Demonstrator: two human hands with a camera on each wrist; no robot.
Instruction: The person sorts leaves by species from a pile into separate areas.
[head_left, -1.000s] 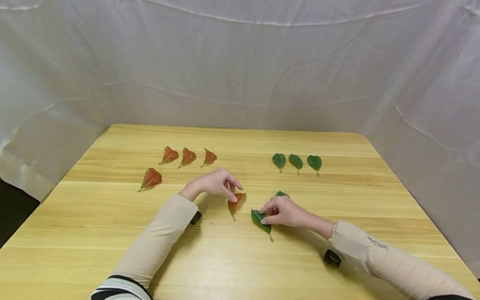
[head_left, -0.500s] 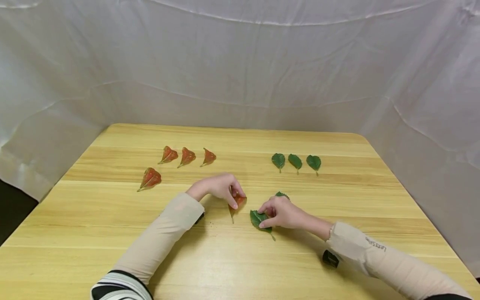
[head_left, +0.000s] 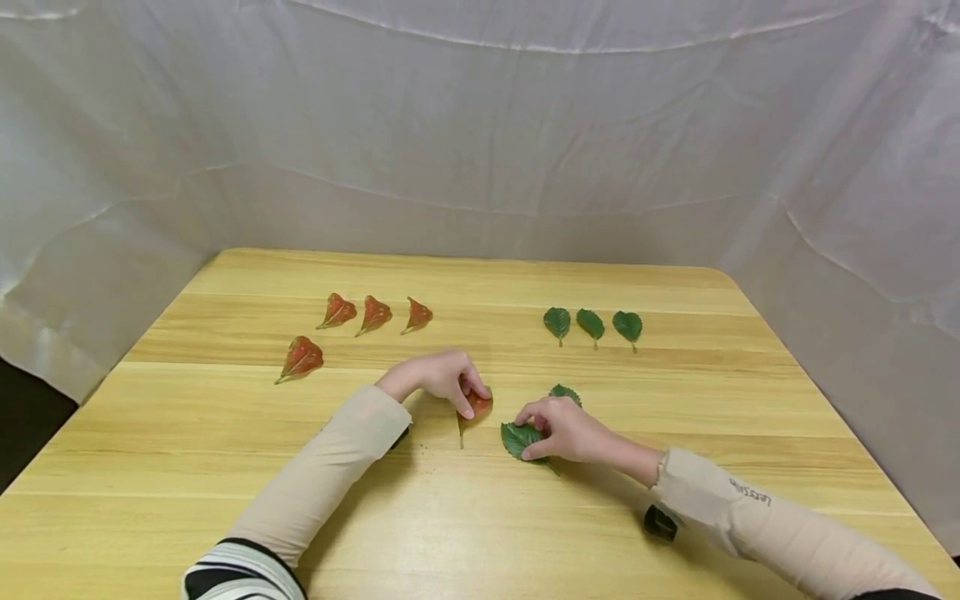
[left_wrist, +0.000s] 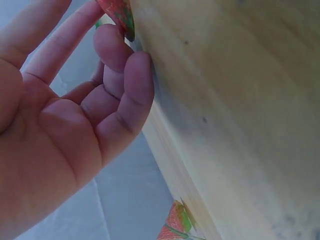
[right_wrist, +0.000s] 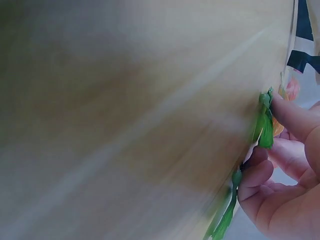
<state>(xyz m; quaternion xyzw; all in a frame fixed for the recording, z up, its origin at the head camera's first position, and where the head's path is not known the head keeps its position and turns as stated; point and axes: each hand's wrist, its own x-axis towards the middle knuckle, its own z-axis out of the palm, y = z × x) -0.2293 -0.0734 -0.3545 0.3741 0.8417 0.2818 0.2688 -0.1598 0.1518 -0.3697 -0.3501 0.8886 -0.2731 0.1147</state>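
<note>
My left hand (head_left: pixel 446 379) pinches a red leaf (head_left: pixel 480 407) between thumb and fingers near the table's middle. In the left wrist view, part of this red leaf (left_wrist: pixel 120 15) shows past the fingertips. My right hand (head_left: pixel 570 429) grips a green leaf (head_left: pixel 516 439) by its right side, covering part of it. The right wrist view has the green leaf (right_wrist: pixel 265 122) between thumb and fingers. Just behind the right hand lies another green leaf (head_left: pixel 567 392), partly hidden by the knuckles.
Three red leaves (head_left: pixel 375 313) lie in a row at the back left, with one more red leaf (head_left: pixel 303 357) in front of them. At the back right is a row of three green leaves (head_left: pixel 590 322). Pale cloth (head_left: pixel 480 150) surrounds the wooden table (head_left: pixel 420 533).
My left hand has come down and slightly right onto the red leaf and taken hold of it. The green leaf in my right hand has turned, its stem swinging right.
</note>
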